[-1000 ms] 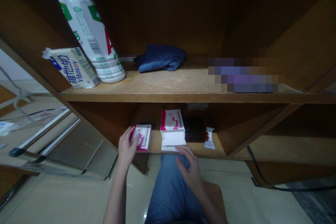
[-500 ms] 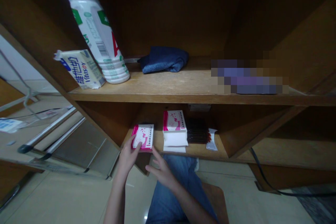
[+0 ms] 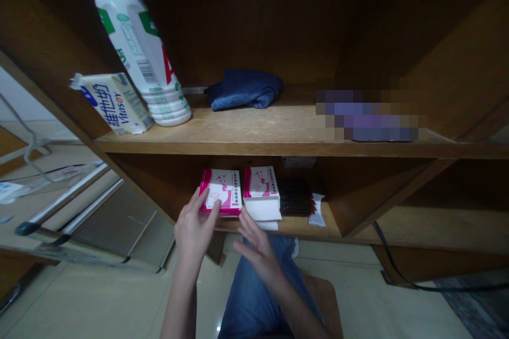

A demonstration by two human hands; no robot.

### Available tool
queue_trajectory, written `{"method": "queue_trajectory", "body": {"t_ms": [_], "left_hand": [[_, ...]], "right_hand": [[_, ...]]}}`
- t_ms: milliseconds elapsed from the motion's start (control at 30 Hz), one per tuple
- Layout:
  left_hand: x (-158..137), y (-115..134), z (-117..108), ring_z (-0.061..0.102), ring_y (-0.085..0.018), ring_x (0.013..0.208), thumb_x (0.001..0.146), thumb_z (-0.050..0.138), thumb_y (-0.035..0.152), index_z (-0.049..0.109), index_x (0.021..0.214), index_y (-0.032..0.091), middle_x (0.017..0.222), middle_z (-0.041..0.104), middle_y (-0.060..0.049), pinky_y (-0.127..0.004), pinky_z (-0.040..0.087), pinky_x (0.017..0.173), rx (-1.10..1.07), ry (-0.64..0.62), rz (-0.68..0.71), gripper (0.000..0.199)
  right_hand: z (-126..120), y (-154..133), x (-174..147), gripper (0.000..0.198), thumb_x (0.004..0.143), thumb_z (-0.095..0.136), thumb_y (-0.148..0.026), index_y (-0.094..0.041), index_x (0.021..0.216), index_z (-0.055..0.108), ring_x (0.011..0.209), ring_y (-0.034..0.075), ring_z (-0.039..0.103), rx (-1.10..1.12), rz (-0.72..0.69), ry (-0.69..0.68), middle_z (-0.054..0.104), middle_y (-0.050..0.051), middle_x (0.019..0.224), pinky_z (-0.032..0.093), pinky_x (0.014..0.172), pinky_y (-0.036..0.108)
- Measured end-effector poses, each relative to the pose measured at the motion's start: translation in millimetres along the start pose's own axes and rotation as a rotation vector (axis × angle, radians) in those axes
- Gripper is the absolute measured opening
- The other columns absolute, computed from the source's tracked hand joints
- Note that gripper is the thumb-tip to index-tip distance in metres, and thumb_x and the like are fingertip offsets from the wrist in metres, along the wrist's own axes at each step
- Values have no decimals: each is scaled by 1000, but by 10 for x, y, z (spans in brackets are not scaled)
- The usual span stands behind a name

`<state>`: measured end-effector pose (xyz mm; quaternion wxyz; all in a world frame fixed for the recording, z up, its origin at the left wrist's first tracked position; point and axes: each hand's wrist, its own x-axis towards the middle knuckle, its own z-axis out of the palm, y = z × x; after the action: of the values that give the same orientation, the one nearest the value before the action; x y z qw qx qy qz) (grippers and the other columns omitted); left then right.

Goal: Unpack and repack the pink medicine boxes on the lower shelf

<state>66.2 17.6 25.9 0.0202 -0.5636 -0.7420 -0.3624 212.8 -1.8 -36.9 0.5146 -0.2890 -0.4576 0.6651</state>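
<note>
Lwr cubby: 2 pink-wht boxes

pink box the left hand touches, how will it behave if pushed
The pink box looks like crisp-edged card, so it is probably stiff but could dent if squeezed hard. Lying broad face up, it would likely slide rather than tip or roll.

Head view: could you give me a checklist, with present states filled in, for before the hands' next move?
1. Left hand on the left box: ok.
2. Right hand touching the left box: cannot tell; it is at the near right corner.
3. Left box down on the lower shelf: cannot tell.
4. Right box closed: not ok, a white flap sticks out in front.
5. Bottle and carton away from the hands: ok, on the upper shelf.
</note>
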Motion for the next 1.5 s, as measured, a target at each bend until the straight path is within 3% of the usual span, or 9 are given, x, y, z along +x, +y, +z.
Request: {"method": "queue_trajectory", "body": {"t_ms": [167, 333, 433, 633, 800, 967, 1100, 1500], "left_hand": [[142, 362, 145, 59, -28, 105, 79, 56, 48, 65, 110, 18, 116, 63, -12, -41, 45, 91, -115, 76, 102, 45], [253, 601, 438, 64, -27, 85, 79, 55, 47, 69, 96, 15, 85, 70, -11, -37, 49, 77, -149, -57, 97, 39], [256, 658, 605, 64, -27, 87, 79, 56, 45, 68, 103, 17, 89, 70, -12, -36, 48, 78, -178, -110, 51, 39], [232, 624, 810, 63, -24, 95, 81, 55, 39, 64, 110, 18, 102, 69, -11, -34, 47, 84, -309, -153, 67, 37], [207, 502, 822, 58, -25, 104, 82, 54, 36, 57, 118, 17, 112, 63, -13, -38, 44, 92, -368, -128, 117, 42], [133, 401, 759, 59, -19, 83, 82, 54, 37, 54, 115, 17, 106, 57, -11, -35, 50, 77, -459, 42, 76, 38], [100, 417, 732, 56, -13, 70, 81, 55, 29, 57, 105, 19, 99, 53, -6, -30, 50, 69, -547, 19, 77, 26], [75, 498, 815, 53, -13, 73, 79, 57, 26, 57, 104, 17, 86, 48, -3, -23, 49, 61, -699, -18, -61, 26]], "right_hand": [[-176, -404, 41, 67, 74, 68, -35, -33, 134, 40, 134, 25, 30, -93, -111, 107, 34, 1, 145, 25, 110, 49], [-450, -490, 158, 66, 73, 69, -38, -28, 133, 44, 133, 27, 32, -163, -156, 229, 37, 4, 143, 27, 109, 49], [-575, -458, 225, 66, 70, 70, -40, -27, 131, 47, 131, 28, 35, -177, -156, 305, 43, 6, 140, 29, 108, 49], [-679, -381, 335, 68, 65, 72, -40, -21, 127, 52, 127, 30, 42, -194, -95, 395, 47, 12, 136, 31, 106, 49], [-734, -396, 354, 57, 68, 68, -36, -23, 122, 54, 123, 28, 47, -251, -161, 426, 50, 11, 135, 40, 99, 47], [-743, -502, 309, 40, 74, 62, -31, -23, 112, 59, 113, 25, 53, -417, -225, 448, 58, 10, 121, 48, 88, 42], [-726, -537, 298, 35, 76, 59, -28, -22, 110, 59, 109, 24, 53, -469, -221, 396, 58, 10, 116, 49, 83, 38], [-698, -541, 287, 29, 75, 60, -27, -26, 104, 59, 107, 22, 50, -505, -277, 325, 48, 7, 115, 49, 78, 33]]}}
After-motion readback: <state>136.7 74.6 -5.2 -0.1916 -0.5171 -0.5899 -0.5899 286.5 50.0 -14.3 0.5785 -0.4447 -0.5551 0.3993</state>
